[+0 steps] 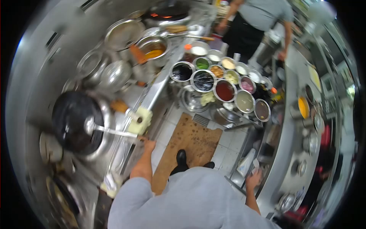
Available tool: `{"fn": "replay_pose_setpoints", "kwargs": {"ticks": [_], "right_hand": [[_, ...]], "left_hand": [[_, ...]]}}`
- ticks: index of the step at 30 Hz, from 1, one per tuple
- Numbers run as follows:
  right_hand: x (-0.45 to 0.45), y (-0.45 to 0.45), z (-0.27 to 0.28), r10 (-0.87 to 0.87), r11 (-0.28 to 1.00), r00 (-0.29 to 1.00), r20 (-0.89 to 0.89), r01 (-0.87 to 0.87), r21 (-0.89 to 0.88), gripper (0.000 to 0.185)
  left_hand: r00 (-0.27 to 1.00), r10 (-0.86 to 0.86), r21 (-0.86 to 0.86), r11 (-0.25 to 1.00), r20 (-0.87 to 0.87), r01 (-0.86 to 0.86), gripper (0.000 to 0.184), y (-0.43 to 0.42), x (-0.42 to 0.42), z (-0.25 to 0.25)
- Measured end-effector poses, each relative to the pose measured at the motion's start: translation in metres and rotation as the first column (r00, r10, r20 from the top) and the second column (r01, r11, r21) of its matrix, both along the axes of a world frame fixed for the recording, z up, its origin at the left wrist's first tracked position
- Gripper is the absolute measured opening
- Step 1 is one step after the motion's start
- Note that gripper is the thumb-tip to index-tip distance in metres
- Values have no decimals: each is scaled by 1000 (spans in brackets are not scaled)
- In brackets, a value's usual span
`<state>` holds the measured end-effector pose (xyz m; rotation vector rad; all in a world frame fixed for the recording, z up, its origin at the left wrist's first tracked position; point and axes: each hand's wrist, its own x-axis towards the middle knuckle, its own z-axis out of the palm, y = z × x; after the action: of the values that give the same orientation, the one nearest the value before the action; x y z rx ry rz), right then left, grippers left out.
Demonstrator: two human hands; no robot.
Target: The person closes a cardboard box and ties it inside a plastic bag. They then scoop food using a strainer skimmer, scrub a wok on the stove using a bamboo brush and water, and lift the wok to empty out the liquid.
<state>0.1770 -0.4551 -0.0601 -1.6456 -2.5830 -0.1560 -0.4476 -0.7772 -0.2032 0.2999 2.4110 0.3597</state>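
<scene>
My left hand (148, 145) is wrapped round the end of a metal ladle's handle. The bowl of the ladle (90, 125) rests inside a black wok (70, 124) on the stove at left. Just beyond this hand, a pale yellow cloth (142, 119) lies over the stove's edge. On the other side, my right hand (254, 177) is closed beside the right-hand counter, low down. A small whitish thing shows at its fingers, too blurred to name. Close to it is a white plastic bottle or bag (246, 163).
Several round pots of sauces and chopped ingredients (225, 89) stand on a rack ahead. Strainers (124, 35) and a pot with orange liquid (153, 47) sit on the stove. Another person (253, 23) stands beyond. A brown mat (190, 139) covers the floor; bowls line the counter (284, 145).
</scene>
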Motion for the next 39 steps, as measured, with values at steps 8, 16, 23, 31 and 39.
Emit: {"fn": "replay_pose_setpoints", "kwargs": {"ticks": [8, 16, 23, 31, 39], "right_hand": [[14, -80, -38, -419, 198, 897, 140, 241, -950, 63], [34, -87, -40, -392, 504, 919, 53, 263, -823, 55], [2, -90, -31, -454, 787, 862, -224, 271, -554, 60], [28, -39, 52, -549, 738, 703, -452, 661, 133, 66], [168, 16, 35, -643, 568, 466, -608, 823, 30, 56]], "left_hand": [[999, -27, 58, 998, -24, 29, 91, 1, 8, -30], [615, -725, -328, 525, 311, 785, 59, 12, -51, -102], [364, -922, -22, 364, 136, 931, 43, 55, 9, -107], [348, -821, 498, 556, 452, 665, 50, 202, 122, -47], [0, -966, 218, 58, 258, 974, 50, 318, 204, 43]]}}
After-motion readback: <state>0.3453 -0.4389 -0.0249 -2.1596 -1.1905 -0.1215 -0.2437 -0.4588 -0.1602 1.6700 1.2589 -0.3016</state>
